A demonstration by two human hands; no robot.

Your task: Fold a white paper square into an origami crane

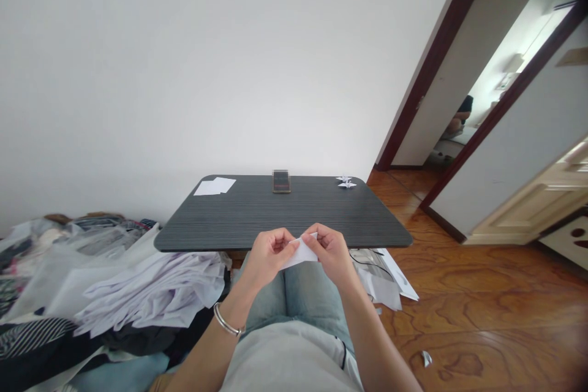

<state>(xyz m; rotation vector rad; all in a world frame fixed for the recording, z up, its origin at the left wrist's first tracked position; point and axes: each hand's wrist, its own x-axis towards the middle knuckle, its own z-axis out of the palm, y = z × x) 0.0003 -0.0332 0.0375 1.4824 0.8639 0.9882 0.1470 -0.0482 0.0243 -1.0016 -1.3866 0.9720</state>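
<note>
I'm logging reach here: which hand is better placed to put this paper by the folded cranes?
Right, likely. The right hand already pinches the paper, and the cranes sit at the table's far right corner.

**Plain room, dark table, wooden floor**

A bare white wall (184,61) fills the back, evenly lit. A dark, wood-grained table (285,220) stands close before it. Glossy reddish wooden floor (482,306) spreads to the right. A dark-framed doorway (500,73) opens onto a brighter room. A heap of clothes (68,282) lies left of the table
</note>
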